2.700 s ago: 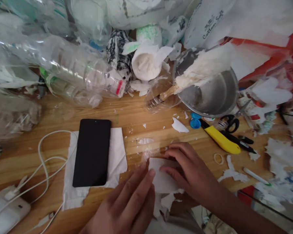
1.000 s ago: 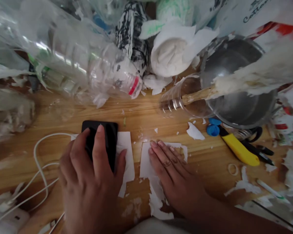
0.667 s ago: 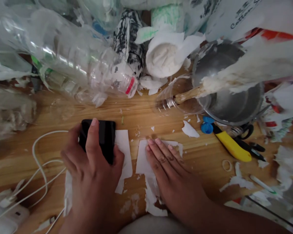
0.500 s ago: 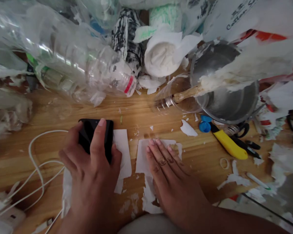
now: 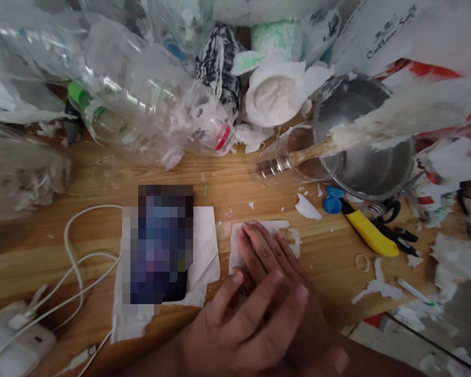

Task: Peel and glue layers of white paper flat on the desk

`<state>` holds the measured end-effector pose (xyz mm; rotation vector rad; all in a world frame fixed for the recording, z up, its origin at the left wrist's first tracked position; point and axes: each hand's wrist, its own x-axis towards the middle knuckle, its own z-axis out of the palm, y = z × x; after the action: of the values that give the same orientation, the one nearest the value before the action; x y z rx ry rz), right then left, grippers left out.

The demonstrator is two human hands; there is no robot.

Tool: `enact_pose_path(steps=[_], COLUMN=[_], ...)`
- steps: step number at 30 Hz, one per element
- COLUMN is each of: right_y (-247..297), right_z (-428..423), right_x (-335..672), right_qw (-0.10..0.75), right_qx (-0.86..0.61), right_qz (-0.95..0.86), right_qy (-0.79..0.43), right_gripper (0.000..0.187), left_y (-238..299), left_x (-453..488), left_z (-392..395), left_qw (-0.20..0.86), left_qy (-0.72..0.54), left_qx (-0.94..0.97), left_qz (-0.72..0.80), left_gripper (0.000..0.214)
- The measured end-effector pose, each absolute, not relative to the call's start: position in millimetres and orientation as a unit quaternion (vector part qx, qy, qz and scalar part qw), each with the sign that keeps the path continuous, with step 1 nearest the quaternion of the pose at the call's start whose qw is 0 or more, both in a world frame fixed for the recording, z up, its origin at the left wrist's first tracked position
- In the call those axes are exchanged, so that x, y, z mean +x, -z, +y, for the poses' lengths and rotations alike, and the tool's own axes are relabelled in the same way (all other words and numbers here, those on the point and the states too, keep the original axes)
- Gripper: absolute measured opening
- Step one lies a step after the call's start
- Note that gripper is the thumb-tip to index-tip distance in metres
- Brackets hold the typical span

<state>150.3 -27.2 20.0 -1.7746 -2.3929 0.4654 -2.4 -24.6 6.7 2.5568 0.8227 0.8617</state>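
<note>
My right hand lies flat on a piece of white paper with a torn, looped edge on its right. Just in front of it, my left hand is raised with the fingers apart and holds nothing; it hides part of the right hand and the paper's near end. I cannot tell whether the two hands touch. To the left, a phone with a pixelated lit screen rests on a white paper sheet.
Clear plastic bottles lie at the back left. A metal pot, a clear plastic cup and a glue-coated brush stand back right. A yellow-handled cutter lies right, a white cable left, among paper scraps.
My left hand has let go of the phone and moved right, in front of my right hand. The phone's screen has lit up. My right hand stays on the paper; the view has shifted slightly.
</note>
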Motion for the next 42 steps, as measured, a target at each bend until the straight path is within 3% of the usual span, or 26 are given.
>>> enact_pose_path(steps=[5, 9, 14, 20, 25, 28, 33, 42], right_y=[-10, 11, 12, -5, -13, -20, -22, -18], right_z=[-33, -42, -44, -34, -28, -23, -15, -10], right_x=[146, 147, 150, 168, 176, 176, 180, 193], right_qw=[0.042, 0.085, 0.115, 0.063, 0.036, 0.033, 0.100, 0.213], right_qx=[-0.615, -0.614, -0.617, -0.574, -0.549, -0.556, -0.563, -0.629], right_qz=[-0.779, -0.783, -0.771, -0.792, -0.810, -0.801, -0.788, -0.688], right_qy=[-0.112, -0.049, -0.108, -0.196, -0.204, -0.220, -0.228, -0.294], right_gripper=[0.061, 0.058, 0.059, 0.057, 0.065, 0.058, 0.048, 0.049], left_y=[2, 3, 0, -9, -2, 4, 13, 15], left_x=[1, 2, -1, -1, -8, -8, -1, -1], left_z=[-25, -21, -12, -5, -10, -13, -15, -17], left_qw=[0.227, 0.287, 0.374, 0.312, 0.238, 0.219, 0.179, 0.112], left_qy=[-0.338, -0.369, -0.371, -0.423, -0.357, -0.331, -0.282, -0.185], left_qx=[0.870, 0.847, 0.807, 0.791, 0.843, 0.849, 0.866, 0.894], left_qz=[0.280, 0.254, 0.266, 0.313, 0.324, 0.349, 0.372, 0.392], left_gripper=[0.037, 0.044, 0.045, 0.042, 0.041, 0.046, 0.054, 0.045])
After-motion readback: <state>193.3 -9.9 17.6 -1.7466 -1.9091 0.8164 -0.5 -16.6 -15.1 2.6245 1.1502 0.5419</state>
